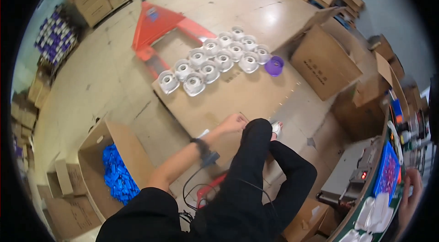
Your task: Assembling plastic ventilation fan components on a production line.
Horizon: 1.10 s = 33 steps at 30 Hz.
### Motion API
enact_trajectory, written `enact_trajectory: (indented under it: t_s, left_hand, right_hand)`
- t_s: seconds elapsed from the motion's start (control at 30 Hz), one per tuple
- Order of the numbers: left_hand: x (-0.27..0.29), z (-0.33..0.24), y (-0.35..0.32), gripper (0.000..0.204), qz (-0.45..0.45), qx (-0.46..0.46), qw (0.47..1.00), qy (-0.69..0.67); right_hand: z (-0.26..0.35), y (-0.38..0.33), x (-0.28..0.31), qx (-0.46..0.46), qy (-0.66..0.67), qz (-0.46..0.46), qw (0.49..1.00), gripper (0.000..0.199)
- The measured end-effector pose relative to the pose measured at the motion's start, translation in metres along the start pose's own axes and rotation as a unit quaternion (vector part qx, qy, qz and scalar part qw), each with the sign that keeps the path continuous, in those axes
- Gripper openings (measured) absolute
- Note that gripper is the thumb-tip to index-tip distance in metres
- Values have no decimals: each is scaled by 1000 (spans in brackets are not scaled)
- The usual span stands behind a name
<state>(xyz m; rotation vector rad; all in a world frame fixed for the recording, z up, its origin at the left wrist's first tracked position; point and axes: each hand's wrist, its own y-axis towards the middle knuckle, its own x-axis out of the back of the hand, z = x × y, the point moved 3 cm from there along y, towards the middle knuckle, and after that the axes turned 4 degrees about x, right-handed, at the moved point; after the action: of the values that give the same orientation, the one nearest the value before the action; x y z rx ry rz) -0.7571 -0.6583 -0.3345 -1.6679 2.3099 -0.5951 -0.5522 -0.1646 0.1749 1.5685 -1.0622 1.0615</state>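
My left hand (pixel 234 123) is beside my bent left knee, above a cardboard-topped stack. Its fingers are curled, and what they hold, if anything, does not show. Farther off on the cardboard sheet (pixel 238 98) stand several white round housings (pixel 209 72) in rows, with one purple housing (pixel 274 66) at the right end. My right hand (pixel 413 183) is at the far right by the green bench, dim and blurred near the picture's rim. Close to it are a blue tray (pixel 388 169) of small reddish pieces and several white plastic parts (pixel 376 212).
An orange-red pallet jack (pixel 157 24) stands at the cardboard's far left. An open box (pixel 130 148) holds blue pieces (pixel 118 173) on my left. A large open carton (pixel 324 61) stands on the right, near a metal device (pixel 350 171) with a red display. A cable (pixel 186 189) hangs by my legs.
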Motion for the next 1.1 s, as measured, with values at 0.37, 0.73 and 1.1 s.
enact_trajectory:
  t_s: [0.37,0.73,1.1]
  left_hand:
    - [154,151,19,35,-275,226,888,291]
    - [264,120,159,33,-351,88,760,540]
    - [265,144,193,9,-295,139,694,642]
  right_hand:
    - [241,321,-378,398,64,296,866,20]
    - [369,426,-668,332,292,311,841,17]
    - [623,464,-692,411,388,-94,820,22]
